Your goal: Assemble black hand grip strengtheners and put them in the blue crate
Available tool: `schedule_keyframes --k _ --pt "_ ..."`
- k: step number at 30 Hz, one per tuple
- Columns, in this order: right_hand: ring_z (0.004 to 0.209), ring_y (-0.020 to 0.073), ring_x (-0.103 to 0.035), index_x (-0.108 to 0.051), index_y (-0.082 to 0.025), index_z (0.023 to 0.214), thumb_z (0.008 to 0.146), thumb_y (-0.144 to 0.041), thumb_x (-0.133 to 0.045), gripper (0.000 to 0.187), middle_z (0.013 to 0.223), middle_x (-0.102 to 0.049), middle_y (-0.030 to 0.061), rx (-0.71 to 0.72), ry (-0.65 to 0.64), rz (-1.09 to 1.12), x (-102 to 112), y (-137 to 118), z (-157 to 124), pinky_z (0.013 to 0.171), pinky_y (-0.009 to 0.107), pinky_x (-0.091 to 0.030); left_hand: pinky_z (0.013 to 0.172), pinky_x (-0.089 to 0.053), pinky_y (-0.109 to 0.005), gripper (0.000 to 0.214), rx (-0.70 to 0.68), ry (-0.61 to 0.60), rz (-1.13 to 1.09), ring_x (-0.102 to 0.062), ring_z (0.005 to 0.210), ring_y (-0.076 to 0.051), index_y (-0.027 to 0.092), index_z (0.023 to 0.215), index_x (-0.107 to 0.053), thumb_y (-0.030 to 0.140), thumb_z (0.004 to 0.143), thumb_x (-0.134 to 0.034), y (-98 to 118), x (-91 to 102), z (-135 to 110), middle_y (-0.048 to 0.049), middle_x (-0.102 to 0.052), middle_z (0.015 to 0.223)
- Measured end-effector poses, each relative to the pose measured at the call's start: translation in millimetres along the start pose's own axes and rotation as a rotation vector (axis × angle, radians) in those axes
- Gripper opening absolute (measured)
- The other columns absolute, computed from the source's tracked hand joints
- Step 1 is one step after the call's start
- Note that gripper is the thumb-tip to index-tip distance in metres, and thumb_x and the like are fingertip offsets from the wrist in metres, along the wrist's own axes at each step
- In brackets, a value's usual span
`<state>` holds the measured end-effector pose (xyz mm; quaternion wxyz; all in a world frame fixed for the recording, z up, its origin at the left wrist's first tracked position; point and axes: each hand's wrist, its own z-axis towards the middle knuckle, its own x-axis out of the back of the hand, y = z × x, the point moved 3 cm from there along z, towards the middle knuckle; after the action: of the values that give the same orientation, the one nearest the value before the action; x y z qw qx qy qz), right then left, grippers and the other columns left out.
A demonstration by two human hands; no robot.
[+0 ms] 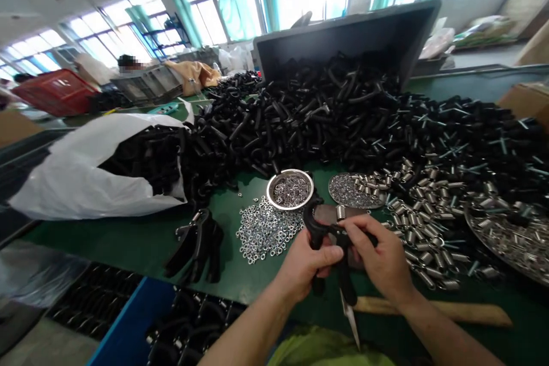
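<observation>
My left hand (304, 269) and my right hand (377, 257) both hold a black plastic hand-grip exerciser (316, 229) above the green table mat (223, 257). A steel coil spring (341, 213) stands at its top, beside a flat brownish piece (328, 214). A pointed steel tip (351, 320) sticks out below my right hand. Loose hex nuts (266, 230) lie left of my hands, and a steel bowl of small parts (290, 190) sits beyond them. Many coil springs (429, 223) spread to the right, and finished black grips (198, 246) lie to the left.
A huge heap of black handles (326, 114) spills from a tipped grey bin (347, 34). A white sack (98, 168) lies at left, a wooden stick (433, 311) near my right arm, and a blue bin (128, 320) below the table edge. A person (126, 63) sits far back.
</observation>
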<state>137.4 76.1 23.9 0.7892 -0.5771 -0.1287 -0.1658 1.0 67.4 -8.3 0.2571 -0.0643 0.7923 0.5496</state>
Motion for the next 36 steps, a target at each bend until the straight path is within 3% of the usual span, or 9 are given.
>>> schedule_keyframes --k 4,10,16,19,22,25,27,30,36 --pt "0.066 0.0136 -0.061 -0.062 -0.02 0.081 0.087 -0.031 -0.048 0.019 0.073 -0.067 -0.0001 0.115 0.011 -0.123 5.0 -1.4 -6.2 0.062 0.022 -0.044 0.039 -0.025 -0.015 0.054 0.068 0.094 0.136 -0.037 0.047 -0.003 0.02 0.096 -0.05 0.032 0.053 -0.082 -0.5 -8.3 -2.9 0.0079 -0.044 0.064" --pt "0.06 0.0119 -0.06 -0.062 -0.021 0.078 0.087 -0.029 -0.05 0.018 0.066 -0.064 -0.0028 0.168 -0.107 -0.177 5.5 4.9 -11.0 0.06 0.022 -0.042 0.067 -0.045 -0.023 0.049 -0.072 0.049 0.295 -0.055 0.08 -0.014 0.018 0.1 -0.056 0.024 0.057 -0.078 6.0 -18.5 -5.7 -0.0014 -0.06 0.09" --pt "0.077 0.0146 -0.062 -0.061 -0.021 0.092 0.09 -0.031 -0.045 0.019 0.084 -0.067 0.0018 0.194 -0.265 -0.127 10.4 7.3 -3.0 0.069 0.025 -0.045 0.038 -0.032 -0.016 0.048 0.127 0.001 0.218 -0.042 0.047 -0.005 0.017 0.102 -0.053 0.034 0.063 -0.075 -6.9 -6.2 4.4 0.0047 -0.05 0.065" --pt "0.078 0.0167 -0.06 -0.06 -0.02 0.091 0.087 -0.031 -0.047 0.017 0.084 -0.064 0.0046 0.325 -0.17 -0.174 17.0 10.0 -3.5 0.07 0.029 -0.045 0.037 -0.032 -0.015 0.057 0.128 0.015 0.126 -0.041 0.044 -0.005 0.019 0.113 -0.048 0.034 0.065 -0.073 -9.9 1.0 8.8 0.0056 -0.049 0.065" --pt "0.065 0.015 -0.057 -0.057 -0.02 0.083 0.088 -0.037 -0.043 0.022 0.07 -0.059 0.0017 0.166 -0.11 -0.165 14.7 27.9 -6.3 0.062 0.028 -0.043 0.047 -0.042 -0.018 0.069 -0.009 0.076 0.267 -0.05 0.054 -0.007 0.022 0.123 -0.042 0.028 0.063 -0.075 -5.9 6.5 10.2 0.003 -0.055 0.077" --pt "0.051 0.0133 -0.053 -0.054 -0.019 0.09 0.092 -0.048 -0.029 0.038 0.058 -0.053 -0.0027 -0.256 -0.312 0.041 -0.8 53.3 -8.5 0.049 0.025 -0.041 0.074 -0.049 -0.026 0.085 -0.222 0.158 0.539 -0.058 0.082 -0.015 0.026 0.131 -0.035 0.018 0.058 -0.077 2.4 8.4 8.2 -0.0019 -0.059 0.102" --pt "0.051 0.0137 -0.054 -0.055 -0.018 0.094 0.09 -0.055 -0.027 0.047 0.06 -0.055 -0.0019 -0.426 -0.49 0.196 -12.4 60.4 -8.6 0.046 0.024 -0.041 0.084 -0.047 -0.031 0.093 -0.251 0.141 0.641 -0.059 0.092 -0.018 0.029 0.137 -0.028 0.016 0.058 -0.076 3.1 6.7 7.0 -0.0027 -0.059 0.109" --pt "0.068 0.0159 -0.059 -0.058 -0.016 0.089 0.086 -0.055 -0.042 0.042 0.078 -0.062 0.0028 -0.378 -0.568 0.235 -20.6 53.8 -2.2 0.056 0.026 -0.045 0.087 -0.046 -0.032 0.092 -0.21 0.07 0.659 -0.058 0.098 -0.02 0.03 0.138 -0.025 0.018 0.061 -0.075 -3.0 3.3 6.2 -0.0035 -0.057 0.115" --pt "0.069 0.0161 -0.055 -0.05 -0.018 0.077 0.09 -0.038 -0.043 0.025 0.072 -0.059 0.0019 -0.14 -0.434 -0.22 -18.0 25.6 -2.7 0.061 0.027 -0.039 0.086 -0.047 -0.033 0.083 -0.233 0.114 0.645 -0.058 0.1 -0.021 0.025 0.133 -0.028 0.023 0.063 -0.074 -17.6 9.3 -0.8 -0.007 -0.053 0.12"
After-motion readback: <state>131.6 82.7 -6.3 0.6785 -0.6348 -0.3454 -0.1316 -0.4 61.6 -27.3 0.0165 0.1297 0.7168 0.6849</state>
